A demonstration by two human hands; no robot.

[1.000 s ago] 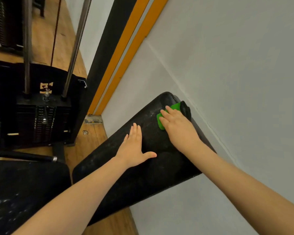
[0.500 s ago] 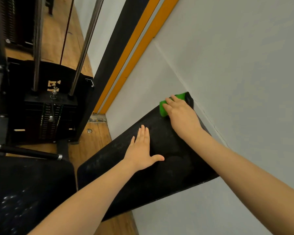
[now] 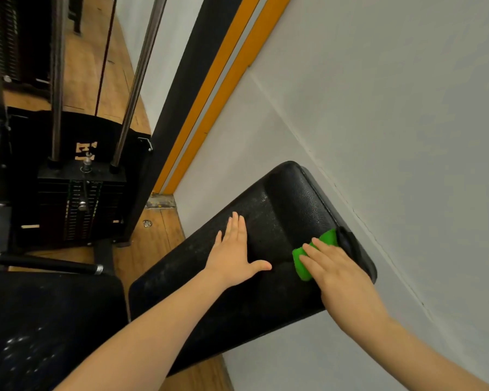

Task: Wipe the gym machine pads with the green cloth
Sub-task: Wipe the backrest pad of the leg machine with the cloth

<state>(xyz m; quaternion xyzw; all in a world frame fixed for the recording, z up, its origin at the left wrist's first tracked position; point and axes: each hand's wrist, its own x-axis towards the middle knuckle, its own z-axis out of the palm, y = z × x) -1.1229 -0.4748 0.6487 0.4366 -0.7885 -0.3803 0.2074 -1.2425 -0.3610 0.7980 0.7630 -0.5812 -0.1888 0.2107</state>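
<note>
A long black padded backrest [image 3: 288, 198] slants from lower left to upper right beside the grey wall. My right hand [image 3: 336, 269] presses the green cloth [image 3: 302, 263] flat on the pad's right edge, about halfway along it; most of the cloth is hidden under the palm. My left hand [image 3: 235, 252] lies flat on the middle of the pad, fingers spread, holding nothing. A second black seat pad [image 3: 45, 320] sits at the lower left.
A black weight stack [image 3: 79, 204] with two steel guide rods [image 3: 130, 80] stands at the left on the wooden floor [image 3: 158, 232]. A black bar with a metal end [image 3: 48, 263] lies in front of it. The grey wall [image 3: 393, 136] runs close along the pad's right side.
My right hand has slid the green cloth back from the pad's far top end toward me along the right edge. My left hand stays flat on the pad.
</note>
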